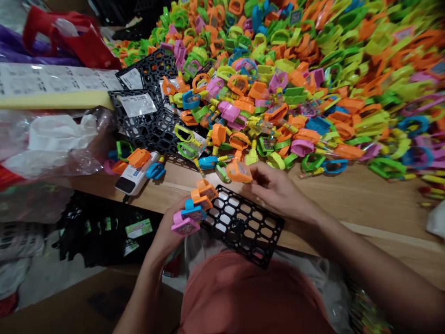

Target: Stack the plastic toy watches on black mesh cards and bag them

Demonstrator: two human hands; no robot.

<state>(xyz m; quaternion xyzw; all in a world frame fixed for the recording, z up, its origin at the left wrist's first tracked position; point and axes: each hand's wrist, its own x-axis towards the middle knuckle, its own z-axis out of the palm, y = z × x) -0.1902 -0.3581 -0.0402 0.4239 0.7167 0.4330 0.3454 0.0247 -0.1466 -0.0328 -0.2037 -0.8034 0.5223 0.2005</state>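
The right hand [276,188] pinches one orange toy watch [239,171] of smooth, hard-looking plastic. Lower and to its left, the left hand [168,227] grips the end of a black lattice tray [238,226], flat with rounded holes; its fingers underneath I cannot see. Just beside this hand, four chunky pieces [193,211] make a row. Beyond both hands spreads a glossy, colourful heap [259,90].

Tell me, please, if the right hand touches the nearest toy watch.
Touching: the head view shows the right hand pinching the orange toy watch by one edge.
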